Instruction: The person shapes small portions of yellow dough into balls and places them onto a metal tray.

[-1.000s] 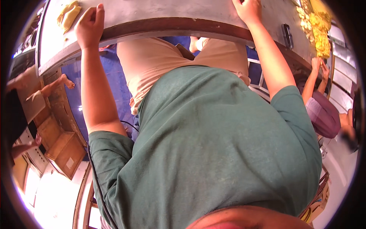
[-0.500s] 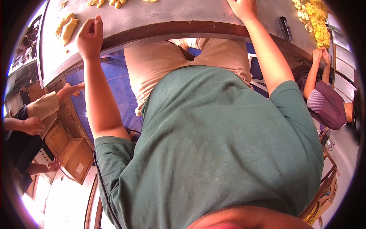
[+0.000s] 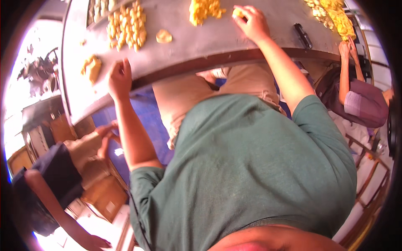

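My right hand (image 3: 254, 25) reaches over the metal-topped table, pinching a small yellow dough piece (image 3: 238, 13) between thumb and fingers. To its left lies a heap of yellow dough pieces (image 3: 204, 11). My left hand (image 3: 120, 80) is at the near table edge with its fingers curled; whatever is inside them, if anything, is hidden. Beside it on the left rests a yellow dough lump (image 3: 92, 69). Farther in are rows of small shaped dough pieces (image 3: 127, 27) and a flat, roundish dough piece (image 3: 164, 36).
A tray (image 3: 88, 19) with pale pieces stands at the far left of the table (image 3: 184, 52). A black handheld object (image 3: 302, 36) lies right of my arm. At right, a co-worker's hands (image 3: 348, 48) touch a large yellow dough mass (image 3: 343, 26). Another person (image 3: 50, 171) is at lower left.
The view has shifted, showing more of the table. My right hand now shows a dough piece in its fingers. The person at left has moved closer into view.
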A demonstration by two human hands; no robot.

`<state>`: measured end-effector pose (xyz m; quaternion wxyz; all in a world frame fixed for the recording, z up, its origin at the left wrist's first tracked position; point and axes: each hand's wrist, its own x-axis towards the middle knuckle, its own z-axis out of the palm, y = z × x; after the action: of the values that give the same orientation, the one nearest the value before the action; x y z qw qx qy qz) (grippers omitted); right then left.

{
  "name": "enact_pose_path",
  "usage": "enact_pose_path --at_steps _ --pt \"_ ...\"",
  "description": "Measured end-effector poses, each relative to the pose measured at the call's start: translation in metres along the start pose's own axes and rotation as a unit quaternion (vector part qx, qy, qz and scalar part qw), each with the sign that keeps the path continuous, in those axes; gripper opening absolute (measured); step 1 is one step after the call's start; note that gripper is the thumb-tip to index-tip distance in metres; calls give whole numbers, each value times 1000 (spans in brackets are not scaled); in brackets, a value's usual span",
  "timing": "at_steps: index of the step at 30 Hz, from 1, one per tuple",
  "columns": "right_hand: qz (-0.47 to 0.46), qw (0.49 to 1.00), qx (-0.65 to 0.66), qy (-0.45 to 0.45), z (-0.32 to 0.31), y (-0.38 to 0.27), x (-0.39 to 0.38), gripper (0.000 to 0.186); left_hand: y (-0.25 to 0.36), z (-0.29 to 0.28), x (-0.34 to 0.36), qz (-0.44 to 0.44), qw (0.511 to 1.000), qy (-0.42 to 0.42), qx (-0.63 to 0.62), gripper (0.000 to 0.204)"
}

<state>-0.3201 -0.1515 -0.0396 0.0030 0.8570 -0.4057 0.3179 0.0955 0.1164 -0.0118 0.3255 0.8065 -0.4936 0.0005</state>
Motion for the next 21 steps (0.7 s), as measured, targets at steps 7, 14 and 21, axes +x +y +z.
enact_pose_path --at_steps 7,14,21 --pt "63 993 101 -2 -8 -24 11 30 -9 0 0 68 995 2 71 28" --pt "50 995 80 27 -15 -19 4 32 81 16 3 83 996 -28 -4 15" --pt "59 993 99 16 -16 -23 8 29 101 47 21 102 980 -36 165 34"
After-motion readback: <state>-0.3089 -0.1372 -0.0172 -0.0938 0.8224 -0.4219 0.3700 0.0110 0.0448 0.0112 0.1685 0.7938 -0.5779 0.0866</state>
